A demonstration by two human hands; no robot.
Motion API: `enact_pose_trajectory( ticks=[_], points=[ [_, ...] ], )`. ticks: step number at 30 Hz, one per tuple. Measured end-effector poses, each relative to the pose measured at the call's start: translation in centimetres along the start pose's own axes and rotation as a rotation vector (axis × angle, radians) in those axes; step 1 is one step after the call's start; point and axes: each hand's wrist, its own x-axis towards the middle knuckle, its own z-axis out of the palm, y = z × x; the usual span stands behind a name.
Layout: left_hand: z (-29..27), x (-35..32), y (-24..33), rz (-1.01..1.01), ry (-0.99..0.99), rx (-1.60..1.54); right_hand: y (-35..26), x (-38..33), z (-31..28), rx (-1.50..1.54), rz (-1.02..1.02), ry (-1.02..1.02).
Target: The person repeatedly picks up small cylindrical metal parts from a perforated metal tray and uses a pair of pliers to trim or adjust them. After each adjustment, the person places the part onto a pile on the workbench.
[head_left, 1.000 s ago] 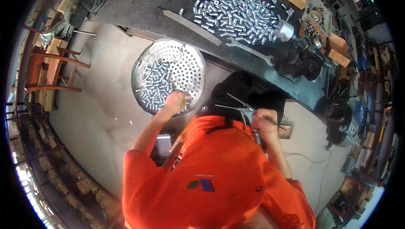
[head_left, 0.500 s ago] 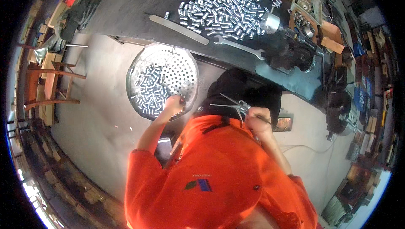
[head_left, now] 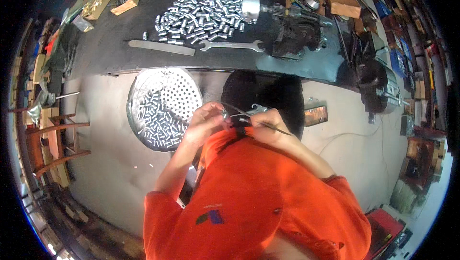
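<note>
My left hand [head_left: 207, 122] is in front of my body, its fingers pinching a small shiny metal sleeve [head_left: 224, 114]. Facing it, my right hand [head_left: 269, 125] is closed around a slim metal tool [head_left: 240, 113] with thin prongs. One prong points at the sleeve; whether it touches or enters it I cannot tell. A thin dark rod [head_left: 278, 130] also runs through the right fist. Below the bench edge, on my left, sits a round perforated metal pan [head_left: 189, 85]. Many small metal sleeves [head_left: 155, 121] lie in its left and near part.
On the dark bench [head_left: 110, 49] a large pile of metal sleeves [head_left: 203, 11] lies beside a flat file-like bar [head_left: 162, 47] and an open-end wrench [head_left: 231, 46]. A greasy machine part [head_left: 299, 32] stands to the right, near cardboard boxes [head_left: 342, 0]. A wooden chair [head_left: 57, 140] is far left.
My left hand has left the pan and come to the right hand with a sleeve. The right hand has shifted slightly left, turning the tool toward it. The view has swung right.
</note>
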Motion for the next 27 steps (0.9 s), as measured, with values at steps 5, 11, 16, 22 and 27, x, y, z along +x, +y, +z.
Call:
enact_pose_trajectory(
  ticks=[5,11,16,22,27],
  points=[
    [0.7,-0.3,-1.2,-0.083,0.078,-0.203,-2.5,0.2,-1.1,0.06,-0.024,-0.063],
    [1.9,-0.1,-1.5,-0.154,0.094,-0.308,-1.5,0.1,-1.0,0.041,-0.08,-0.071],
    [3.8,0.0,0.4,-0.125,0.117,-0.064,-0.8,0.0,-0.4,-0.014,-0.155,-0.046],
    [4.4,-0.1,1.4,-0.003,0.114,0.381,-2.6,0.0,-0.8,-0.094,-0.189,-0.055],
    [5.1,0.1,2.0,0.145,0.016,0.554,-1.6,-0.1,-0.4,-0.199,-0.267,0.004]
  ],
)
